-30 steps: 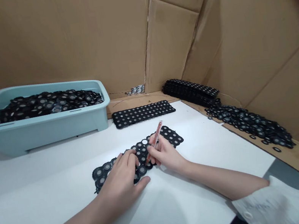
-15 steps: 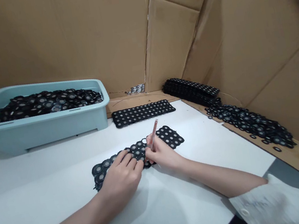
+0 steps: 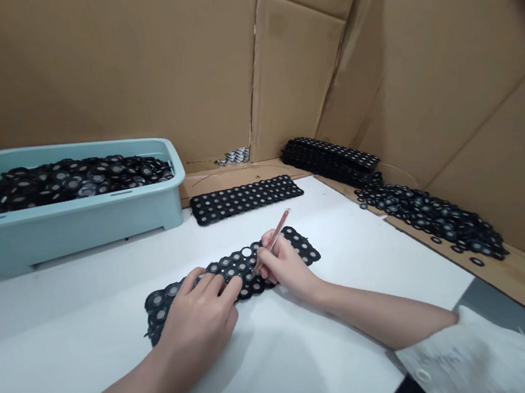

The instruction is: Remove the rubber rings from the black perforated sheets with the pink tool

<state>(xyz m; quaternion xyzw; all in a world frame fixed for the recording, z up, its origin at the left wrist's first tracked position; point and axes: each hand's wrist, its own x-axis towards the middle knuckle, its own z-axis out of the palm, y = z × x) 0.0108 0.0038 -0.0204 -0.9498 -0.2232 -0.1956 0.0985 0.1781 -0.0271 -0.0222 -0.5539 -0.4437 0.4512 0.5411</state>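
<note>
A black sheet of joined round pieces with grey centres (image 3: 226,264) lies on the white table. One spot near its far edge shows bright white instead of grey. My left hand (image 3: 199,312) rests over the sheet's left half, fingers bent, slightly apart and pressing on top. In my right hand (image 3: 282,264) is a slim reddish pen-like tool (image 3: 276,233), pinched like a pencil and slanting up to the right. Its lower tip points down at the middle of the sheet, close to my left fingertips; whether it touches I cannot tell.
A light blue tub (image 3: 104,221) full of loose black rings stands at the back left. Beyond my hands lies another black sheet (image 3: 247,198). A stack of such sheets (image 3: 330,161) and a heap of loose black rings (image 3: 441,216) run along the right, beside cardboard walls (image 3: 189,67).
My left hand has slid slightly left along the sheet. The tool now leans further to the right, and its lower end shows between my hands. The whole view has shifted a little.
</note>
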